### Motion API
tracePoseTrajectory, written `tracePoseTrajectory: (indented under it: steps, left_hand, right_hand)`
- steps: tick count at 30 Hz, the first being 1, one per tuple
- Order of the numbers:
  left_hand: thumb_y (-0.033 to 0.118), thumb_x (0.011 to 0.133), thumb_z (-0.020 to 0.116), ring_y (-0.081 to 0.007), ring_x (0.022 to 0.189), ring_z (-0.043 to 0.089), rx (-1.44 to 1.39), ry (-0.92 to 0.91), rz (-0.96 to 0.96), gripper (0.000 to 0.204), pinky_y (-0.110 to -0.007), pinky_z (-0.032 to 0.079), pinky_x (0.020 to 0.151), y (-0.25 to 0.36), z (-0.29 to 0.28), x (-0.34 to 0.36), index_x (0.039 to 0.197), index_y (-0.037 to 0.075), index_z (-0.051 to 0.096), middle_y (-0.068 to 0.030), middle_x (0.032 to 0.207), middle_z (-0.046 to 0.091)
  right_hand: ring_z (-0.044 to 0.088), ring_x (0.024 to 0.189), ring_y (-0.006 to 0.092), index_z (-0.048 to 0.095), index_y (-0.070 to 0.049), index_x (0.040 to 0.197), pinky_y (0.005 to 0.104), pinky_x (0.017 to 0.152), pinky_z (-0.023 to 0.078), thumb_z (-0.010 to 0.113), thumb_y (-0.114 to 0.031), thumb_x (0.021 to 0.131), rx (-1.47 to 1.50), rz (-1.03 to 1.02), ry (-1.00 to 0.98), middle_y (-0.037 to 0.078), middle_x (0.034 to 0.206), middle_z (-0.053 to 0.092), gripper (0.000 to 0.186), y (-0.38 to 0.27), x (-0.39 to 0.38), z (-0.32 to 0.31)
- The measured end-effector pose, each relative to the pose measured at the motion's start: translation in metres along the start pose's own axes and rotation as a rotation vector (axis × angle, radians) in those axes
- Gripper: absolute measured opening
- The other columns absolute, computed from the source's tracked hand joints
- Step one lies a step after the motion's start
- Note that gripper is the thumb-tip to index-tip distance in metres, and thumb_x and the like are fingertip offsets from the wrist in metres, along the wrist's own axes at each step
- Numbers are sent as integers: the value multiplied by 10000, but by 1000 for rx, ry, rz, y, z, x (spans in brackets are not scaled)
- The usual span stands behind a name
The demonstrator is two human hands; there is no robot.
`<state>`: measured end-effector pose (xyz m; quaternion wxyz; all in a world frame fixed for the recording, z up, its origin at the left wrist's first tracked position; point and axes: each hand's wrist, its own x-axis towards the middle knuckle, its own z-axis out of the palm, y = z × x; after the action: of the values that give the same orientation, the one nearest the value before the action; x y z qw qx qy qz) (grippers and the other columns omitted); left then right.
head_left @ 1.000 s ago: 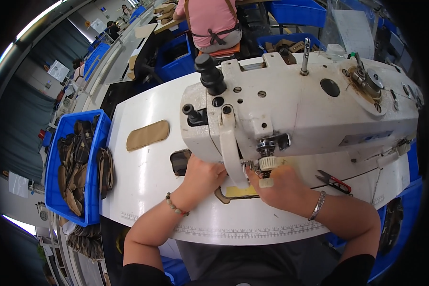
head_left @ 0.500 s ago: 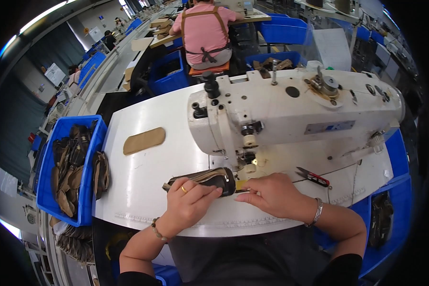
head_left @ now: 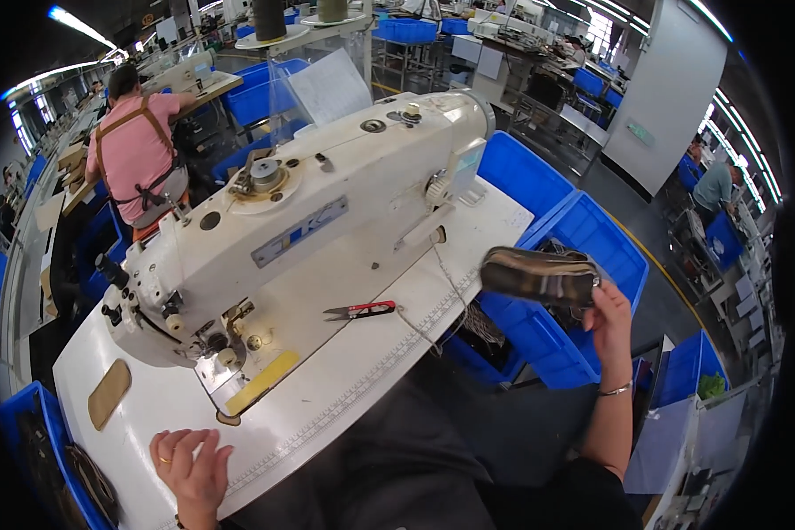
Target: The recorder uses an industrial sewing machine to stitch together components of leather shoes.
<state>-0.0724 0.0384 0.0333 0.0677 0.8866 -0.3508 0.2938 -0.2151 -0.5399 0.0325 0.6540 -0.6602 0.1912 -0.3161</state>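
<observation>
My right hand [head_left: 611, 322] is closed on one end of a dark brown zippered pouch [head_left: 539, 276]. It holds the pouch up over the blue bin [head_left: 614, 256] to the right of the table, where more dark pieces show inside. At the lower left, my left hand [head_left: 190, 468] is over the white tabletop [head_left: 327, 406], its fingers curved and apart with nothing in them. A white sewing machine [head_left: 327, 212] stands across the table. Red-handled thread snips [head_left: 362, 310] lie in front of it, and a yellow strip [head_left: 262, 382] sits beside its needle area.
A tan rounded piece [head_left: 109, 395] lies at the table's left. Another blue bin [head_left: 57, 424] with dark pieces stands against that side. Farther off, a person in a pink shirt [head_left: 141, 146] sits at a bench. A grey pillar [head_left: 667, 97] rises at the back right.
The view has swung to the right. My right hand has carried the pouch from beside the needle to over the right-hand bin. My left hand has let go of the pouch.
</observation>
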Motion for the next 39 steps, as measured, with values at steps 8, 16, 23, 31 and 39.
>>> tracePoseTrajectory:
  steps: [8, 16, 23, 31, 39]
  left_hand:
    - [53, 848, 692, -335, 934, 595, 112, 37, -441, 146, -442, 462, 866, -86, -12, -31, 992, 26, 700, -123, 969, 652]
    - [102, 889, 679, -342, 916, 644, 16, 65, -734, 120, -404, 515, 813, -164, 17, -30, 966, 20, 722, -148, 954, 699]
    - [168, 865, 711, -301, 905, 648, 102, 56, -942, 147, -406, 504, 813, -194, 34, -43, 920, 32, 729, -134, 940, 702]
    - [183, 888, 701, -317, 888, 614, -91, 72, -1021, 173, -415, 479, 766, -206, 54, -54, 878, 18, 652, -150, 912, 646]
    - [160, 889, 665, -339, 900, 597, -406, -177, -586, 128, -425, 485, 790, -68, 58, -3, 888, 44, 609, -132, 936, 617]
  right_hand:
    - [612, 683, 190, 649, -26, 1181, 323, 619, 485, 687, -124, 908, -1024, -372, 312, 116, 963, 680, 293, 33, 24, 32]
    - [490, 486, 187, 614, -126, 721, 332, 439, 349, 758, -159, 803, -655, -1361, -743, 7, 571, 443, 169, 22, -12, 275]
    - [464, 468, 128, 453, -159, 625, 274, 426, 354, 766, -344, 831, -223, -1649, -1290, -17, 574, 377, 418, 19, -66, 397]
    - [463, 470, 130, 458, -159, 623, 268, 427, 379, 766, -297, 833, -123, -1603, -1441, -13, 582, 366, 397, 49, -70, 415]
    - [635, 907, 239, 640, -50, 1018, 358, 785, 515, 757, -316, 817, -104, -1435, -1386, 102, 997, 649, 354, 44, -76, 426]
